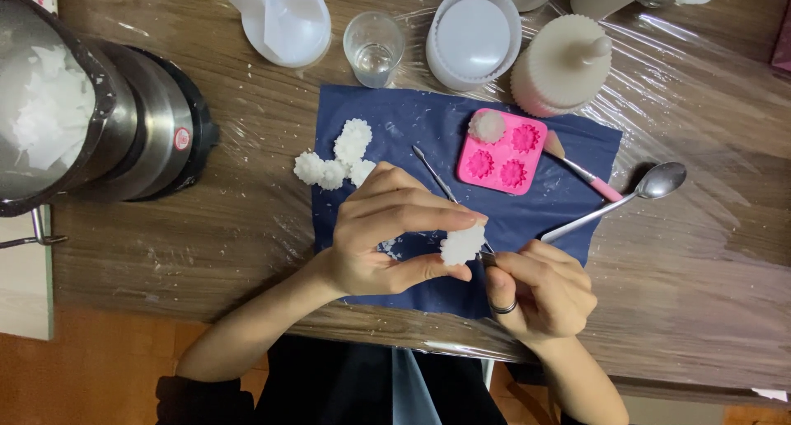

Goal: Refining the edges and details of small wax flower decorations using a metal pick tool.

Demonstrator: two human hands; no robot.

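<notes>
Left hand (387, 235) pinches a white wax flower (461, 244) over the blue mat (428, 128); right hand (540, 289) grips a thin metal tool (437, 180) against it. Several finished flowers (334, 161) lie nearby; one remains in the pink mould (503, 151).

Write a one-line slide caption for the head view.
Left hand pinches a white flower-shaped piece while the right hand works it with a thin metal tool, above a blue cloth.

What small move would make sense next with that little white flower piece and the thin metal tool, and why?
Probably set it with the finished white flower pieces on the blue cloth. The left hand pinches the white flower piece while the right hand works the thin metal tool at its edge; it already looks unmoulded and shaped.
</notes>
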